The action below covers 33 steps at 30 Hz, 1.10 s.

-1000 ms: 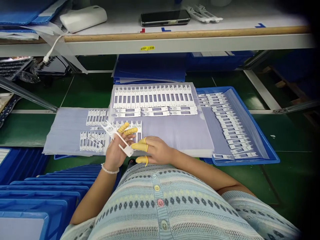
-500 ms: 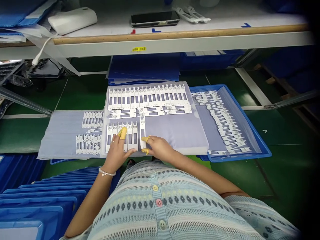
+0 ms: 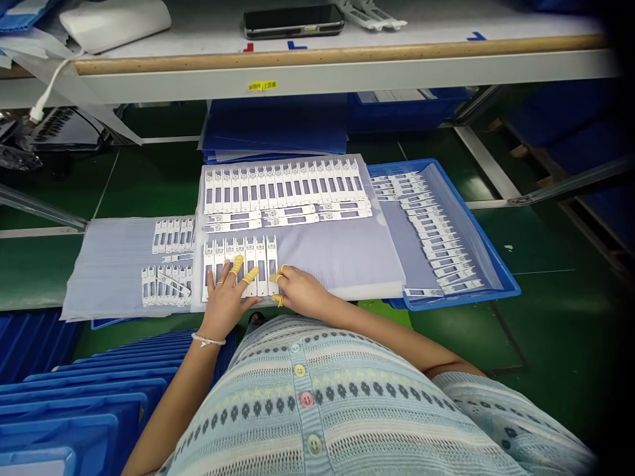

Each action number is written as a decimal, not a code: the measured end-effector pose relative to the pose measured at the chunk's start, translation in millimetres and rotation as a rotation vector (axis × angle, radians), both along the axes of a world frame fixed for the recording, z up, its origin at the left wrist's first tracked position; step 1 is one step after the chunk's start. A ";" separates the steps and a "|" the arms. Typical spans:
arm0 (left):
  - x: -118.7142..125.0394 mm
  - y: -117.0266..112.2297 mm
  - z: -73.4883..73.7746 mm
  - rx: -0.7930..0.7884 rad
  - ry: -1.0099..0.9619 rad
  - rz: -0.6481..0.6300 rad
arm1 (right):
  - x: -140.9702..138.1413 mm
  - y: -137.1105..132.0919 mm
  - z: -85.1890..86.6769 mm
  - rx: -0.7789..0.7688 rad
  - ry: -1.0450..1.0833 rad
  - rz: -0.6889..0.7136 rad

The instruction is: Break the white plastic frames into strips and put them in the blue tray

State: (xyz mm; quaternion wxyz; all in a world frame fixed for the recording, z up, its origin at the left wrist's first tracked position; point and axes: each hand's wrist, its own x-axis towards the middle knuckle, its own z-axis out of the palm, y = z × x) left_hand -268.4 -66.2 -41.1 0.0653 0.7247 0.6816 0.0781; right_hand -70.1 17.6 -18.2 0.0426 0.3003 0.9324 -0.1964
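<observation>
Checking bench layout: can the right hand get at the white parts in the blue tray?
Probably yes: the right hand rests on the sheet, and the white parts lie uncovered in the open blue tray to its right, with nothing standing between.

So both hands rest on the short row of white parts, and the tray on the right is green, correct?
No, the tray is blue, not green; the head view shows it. The left hand and right hand do rest on the short row of white parts.
</observation>
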 end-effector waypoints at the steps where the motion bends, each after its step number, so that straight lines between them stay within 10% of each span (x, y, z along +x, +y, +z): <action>1: 0.2 -0.4 -0.6 0.003 0.008 -0.003 | 0.1 -0.2 -2.3 0.007 0.016 0.006; 33: -57.7 -30.6 -13.5 0.057 -0.264 0.254 | 10.1 1.8 -23.5 0.023 0.210 -0.128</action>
